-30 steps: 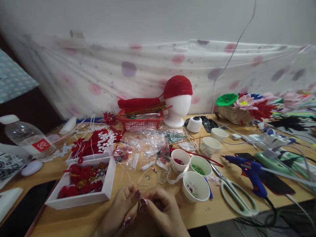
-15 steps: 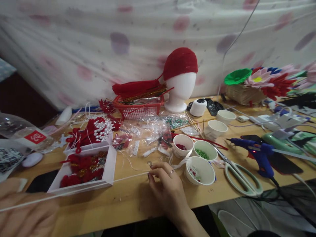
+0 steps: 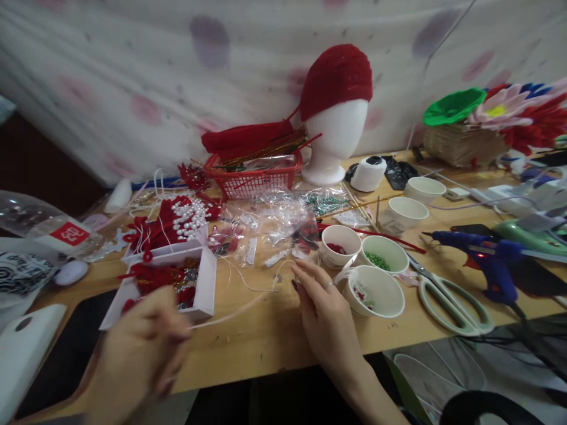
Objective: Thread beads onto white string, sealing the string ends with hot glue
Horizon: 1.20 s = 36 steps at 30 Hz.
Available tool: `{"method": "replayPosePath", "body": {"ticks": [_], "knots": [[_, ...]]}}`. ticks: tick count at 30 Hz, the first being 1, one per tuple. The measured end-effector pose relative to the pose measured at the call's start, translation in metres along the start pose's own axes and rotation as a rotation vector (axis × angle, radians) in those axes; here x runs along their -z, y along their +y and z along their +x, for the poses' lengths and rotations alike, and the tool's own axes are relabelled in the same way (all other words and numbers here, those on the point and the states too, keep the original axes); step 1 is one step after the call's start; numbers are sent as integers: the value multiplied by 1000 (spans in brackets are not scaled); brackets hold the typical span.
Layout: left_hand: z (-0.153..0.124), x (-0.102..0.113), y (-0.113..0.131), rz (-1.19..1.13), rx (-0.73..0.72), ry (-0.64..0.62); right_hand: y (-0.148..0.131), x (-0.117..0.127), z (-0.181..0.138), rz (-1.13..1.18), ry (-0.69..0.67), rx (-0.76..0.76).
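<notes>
A thin white cord runs slack above the table between my two hands. My left hand, smeared by motion, is closed on one end of it at the lower left, in front of the white box of red ornaments. My right hand is closed, thumb and fingertips pinching the cord just left of the paper cups. The nearest cup holds small red and clear pieces, with white strands over its rim. Behind it stand a cup of green beads and a cup of dark red beads.
Green-handled scissors and a blue glue gun lie at right. A white foam head wears a red cap, beside a red basket. Plastic bags cover the middle. Phones and a bottle are at left.
My left hand has moved right and closed nearer to my right hand; the cord, taut before, now sags. The camera view has tilted down and turned slightly left.
</notes>
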<state>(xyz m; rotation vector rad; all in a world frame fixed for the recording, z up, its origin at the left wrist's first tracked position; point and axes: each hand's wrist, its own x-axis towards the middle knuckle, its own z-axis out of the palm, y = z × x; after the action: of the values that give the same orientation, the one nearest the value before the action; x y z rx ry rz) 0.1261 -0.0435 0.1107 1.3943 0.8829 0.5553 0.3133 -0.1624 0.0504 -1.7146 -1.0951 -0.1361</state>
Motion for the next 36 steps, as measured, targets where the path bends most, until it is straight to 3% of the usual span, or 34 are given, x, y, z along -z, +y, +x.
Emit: {"method": "replayPosePath", "body": {"ticks": [5,8,16,23,29,36], "knots": [[22,-44,-16,11,134,-232,-23,8,-24,393,-190,-103],[30,-56,-29,-60,134,-309,-29,7,-26,542,-285,-160],[37,-62,-38,-125,174,-303,-18,-2,-19,633,-319,-412],[38,-58,-47,-164,186,-346,-15,-4,-17,671,-320,-418],[39,-66,-36,-288,193,-187,-14,-3,-14,787,-285,-509],[43,-70,-25,-528,288,-266,-16,-1,-13,816,-319,-505]]}}
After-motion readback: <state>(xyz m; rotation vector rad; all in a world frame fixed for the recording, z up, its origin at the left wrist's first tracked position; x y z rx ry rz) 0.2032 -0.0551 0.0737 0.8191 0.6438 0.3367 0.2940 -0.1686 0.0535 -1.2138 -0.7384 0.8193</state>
